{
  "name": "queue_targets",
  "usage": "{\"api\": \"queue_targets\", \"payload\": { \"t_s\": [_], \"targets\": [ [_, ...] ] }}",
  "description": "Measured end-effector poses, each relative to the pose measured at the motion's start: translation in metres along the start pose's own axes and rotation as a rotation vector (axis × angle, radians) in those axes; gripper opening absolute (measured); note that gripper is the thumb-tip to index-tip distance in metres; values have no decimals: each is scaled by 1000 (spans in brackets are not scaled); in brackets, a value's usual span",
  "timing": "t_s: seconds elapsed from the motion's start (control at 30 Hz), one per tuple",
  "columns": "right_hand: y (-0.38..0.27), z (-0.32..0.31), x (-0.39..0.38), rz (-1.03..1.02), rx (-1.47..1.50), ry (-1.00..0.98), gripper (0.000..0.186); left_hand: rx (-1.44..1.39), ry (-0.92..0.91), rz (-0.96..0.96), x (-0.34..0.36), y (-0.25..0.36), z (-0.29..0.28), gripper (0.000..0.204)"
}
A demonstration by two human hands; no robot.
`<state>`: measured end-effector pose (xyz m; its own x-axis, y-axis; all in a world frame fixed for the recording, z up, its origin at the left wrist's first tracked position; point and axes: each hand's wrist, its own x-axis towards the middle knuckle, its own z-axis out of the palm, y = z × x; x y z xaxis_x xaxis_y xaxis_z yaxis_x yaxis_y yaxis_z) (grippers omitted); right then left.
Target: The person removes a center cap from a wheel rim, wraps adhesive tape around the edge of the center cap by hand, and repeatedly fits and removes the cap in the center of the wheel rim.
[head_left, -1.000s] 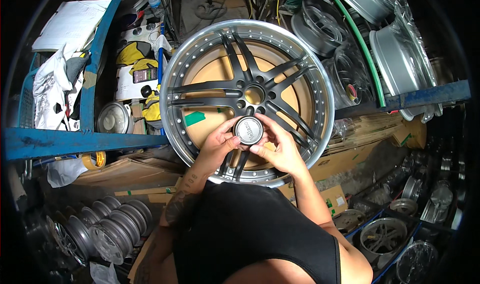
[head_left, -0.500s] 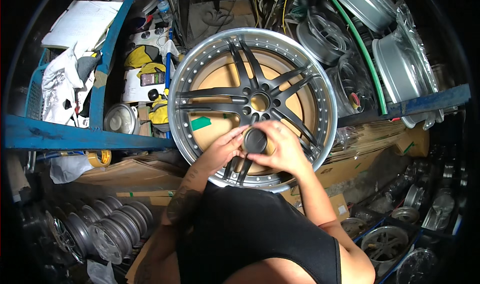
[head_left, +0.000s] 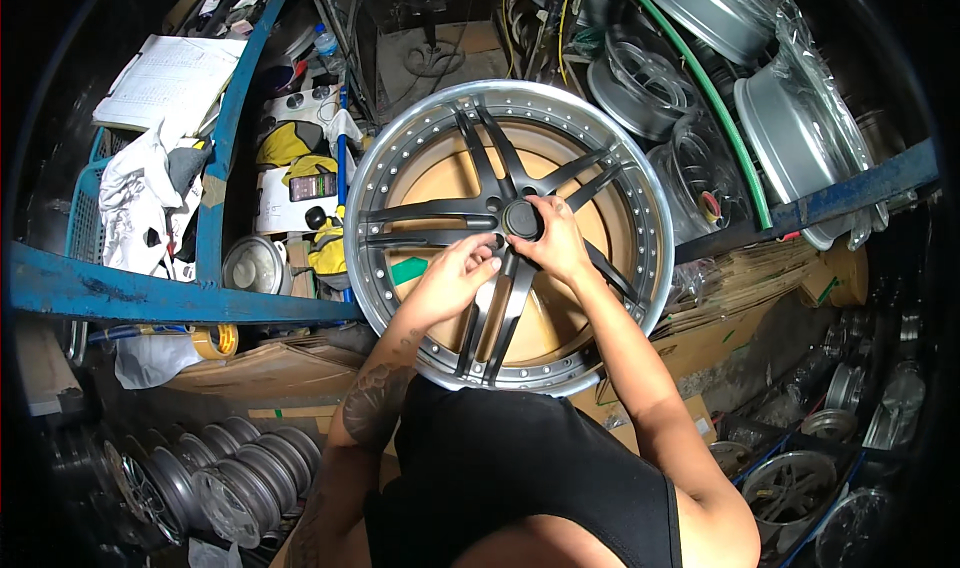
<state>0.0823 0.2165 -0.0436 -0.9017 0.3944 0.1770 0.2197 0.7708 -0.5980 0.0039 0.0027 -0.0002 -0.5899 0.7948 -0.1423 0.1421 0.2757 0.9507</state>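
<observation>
A large alloy wheel [head_left: 650, 188] lies face up before me, with dark grey split spokes and a polished rim ringed by small bolts. At its hub is a round black center cap [head_left: 520, 220], which my right hand [head_left: 555, 240] grips by its edge between thumb and fingers. The cap sits over the hub's middle hole; whether it is seated cannot be told. Just below and left of the cap is my left hand [head_left: 455, 286], holding nothing I can see. Its fingers are loosely bent, with the thumb apart and the fingertips close to the hub.
On the left, a blue metal frame [head_left: 180, 303] borders papers [head_left: 175, 78], a white cloth [head_left: 140, 198], yellow-grey gloves [head_left: 290, 143] and a phone [head_left: 312, 188]. Wrapped wheels [head_left: 790, 128] stand on the right; more wheels [head_left: 250, 488] sit at lower left. Flattened cardboard [head_left: 720, 318] lies beneath.
The cap has moved from the near side of the hub onto the hub's center, carried by my right hand. My left hand has let go of it and is slightly back to the left.
</observation>
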Motion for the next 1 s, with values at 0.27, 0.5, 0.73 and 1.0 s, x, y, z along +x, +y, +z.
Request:
{"api": "queue_targets", "payload": {
  "t_s": [0.27,0.5,0.73,1.0],
  "targets": [
    [4,-4,4,24,53,-18,77,499,89,200,79,-22,9,53],
    [16,-8,3,5,115,-71,80,515,-67,71,97,-9,11,47],
    [22,-9,4,-38,173,-59,77,518,5,194,93,-16,12,58],
    [30,-5,4,-57,155,-66,81,508,-29,230,92,-19,8,58]
  ]
}}
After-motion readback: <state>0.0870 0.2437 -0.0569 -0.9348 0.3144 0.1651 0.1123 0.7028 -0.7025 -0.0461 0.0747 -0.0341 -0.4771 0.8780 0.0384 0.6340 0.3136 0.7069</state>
